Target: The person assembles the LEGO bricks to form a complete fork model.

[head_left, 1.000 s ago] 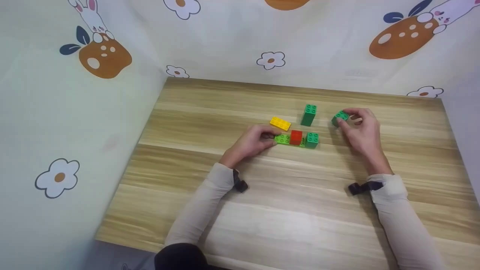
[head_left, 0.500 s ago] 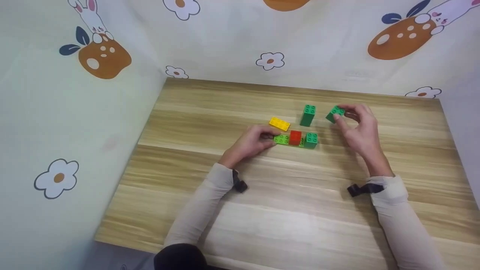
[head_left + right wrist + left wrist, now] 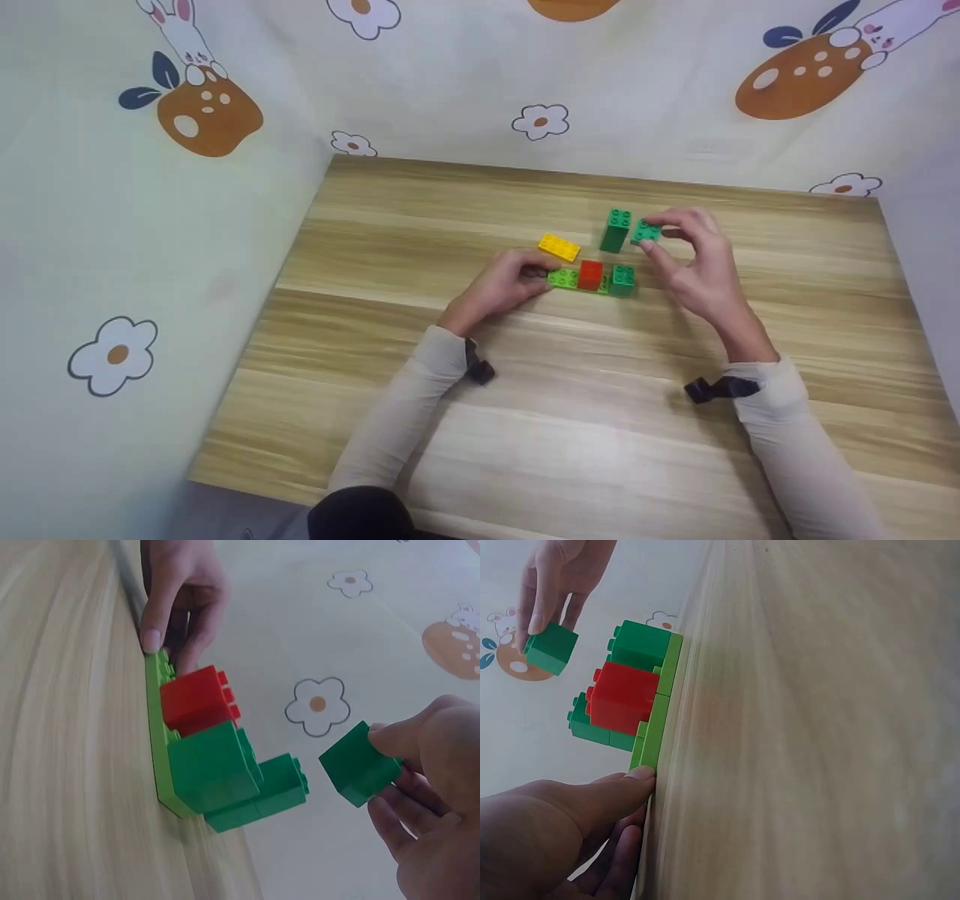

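Note:
In the head view my left hand (image 3: 504,286) pinches the left end of a lime green building plate (image 3: 562,279) lying on the table. A red block (image 3: 591,275) stands on the plate's middle, and a green block (image 3: 622,280) is on its right end. Thumb and fingers of my right hand (image 3: 703,264) grip another green block (image 3: 646,232), held up off the table and tilted in the right wrist view. Just left of that held block stands a green two-block tower (image 3: 615,232), behind the plate.
A flat yellow plate (image 3: 559,247) with studs lies behind the lime plate, close to the left fingertips. The wooden table (image 3: 420,217) meets a patterned wall covering (image 3: 450,82) at the back and at both sides.
My right hand has carried its green block up and to the left, from right of the tower to close beside it. The left hand and the plate stay where they were.

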Tool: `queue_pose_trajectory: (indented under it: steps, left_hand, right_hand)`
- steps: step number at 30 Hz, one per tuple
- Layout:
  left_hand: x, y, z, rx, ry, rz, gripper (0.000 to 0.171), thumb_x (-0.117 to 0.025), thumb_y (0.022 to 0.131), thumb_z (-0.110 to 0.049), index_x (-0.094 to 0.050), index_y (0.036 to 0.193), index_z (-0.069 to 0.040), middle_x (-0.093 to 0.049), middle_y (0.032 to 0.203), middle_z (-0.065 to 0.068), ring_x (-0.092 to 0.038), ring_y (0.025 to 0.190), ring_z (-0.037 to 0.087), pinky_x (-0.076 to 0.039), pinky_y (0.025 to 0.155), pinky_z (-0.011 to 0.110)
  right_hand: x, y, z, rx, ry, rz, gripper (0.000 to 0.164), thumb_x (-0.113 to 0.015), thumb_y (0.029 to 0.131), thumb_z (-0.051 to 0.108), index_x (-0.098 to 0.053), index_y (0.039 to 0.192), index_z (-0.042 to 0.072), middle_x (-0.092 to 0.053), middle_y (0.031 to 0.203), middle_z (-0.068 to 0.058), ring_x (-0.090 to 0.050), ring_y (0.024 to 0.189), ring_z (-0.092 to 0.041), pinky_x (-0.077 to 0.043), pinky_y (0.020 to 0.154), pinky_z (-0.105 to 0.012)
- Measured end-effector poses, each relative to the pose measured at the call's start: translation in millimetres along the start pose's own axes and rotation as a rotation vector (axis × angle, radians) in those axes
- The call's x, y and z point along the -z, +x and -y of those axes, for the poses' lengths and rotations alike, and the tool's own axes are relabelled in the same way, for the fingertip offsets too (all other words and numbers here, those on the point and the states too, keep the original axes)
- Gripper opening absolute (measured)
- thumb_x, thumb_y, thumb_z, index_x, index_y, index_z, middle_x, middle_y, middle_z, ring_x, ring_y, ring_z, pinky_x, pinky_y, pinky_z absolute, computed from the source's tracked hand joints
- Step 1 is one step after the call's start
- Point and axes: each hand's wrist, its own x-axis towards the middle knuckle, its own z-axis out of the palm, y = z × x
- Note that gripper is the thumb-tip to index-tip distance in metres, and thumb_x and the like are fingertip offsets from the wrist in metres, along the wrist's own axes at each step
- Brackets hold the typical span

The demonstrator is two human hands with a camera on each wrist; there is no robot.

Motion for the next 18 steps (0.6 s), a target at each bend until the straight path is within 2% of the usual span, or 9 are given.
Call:
queue_pose_trajectory:
  steps: [4,10,18]
  left_hand:
    - [-0.1,0.4,0.4,-0.009,0.009,-0.007,0.036,-0.082,0.096,-0.005,-0.079,0.131,-0.012,-0.078,0.132,0.006,-0.074,0.114,0.016,-0.061,0.101,0.024]
    - [-0.2,0.2,-0.2,-0.004,0.012,-0.004,0.036,-0.082,0.096,-0.005,-0.078,0.131,-0.011,-0.077,0.133,0.006,-0.073,0.116,0.016,-0.061,0.102,0.026]
    - [0.5,0.1,0.4,-0.008,-0.013,-0.002,0.037,-0.081,0.095,-0.003,-0.078,0.131,-0.01,-0.077,0.133,0.007,-0.074,0.115,0.017,-0.061,0.101,0.026]
  right_hand:
    - [-4,-2,-3,0.019,0.002,0.04,0.03,-0.082,0.094,0.001,-0.078,0.124,0.005,-0.067,0.127,-0.012,-0.059,0.119,-0.013,-0.053,0.104,-0.018]
    - [-13,-4,-1,0.01,-0.004,0.071,0.031,-0.083,0.094,0.002,-0.078,0.124,0.008,-0.067,0.126,-0.01,-0.061,0.117,-0.014,-0.053,0.103,-0.016]
    - [-26,-5,0,0.01,0.051,0.117,0.032,-0.082,0.096,0.007,-0.078,0.127,0.012,-0.067,0.128,-0.007,-0.066,0.113,-0.014,-0.057,0.104,-0.022]
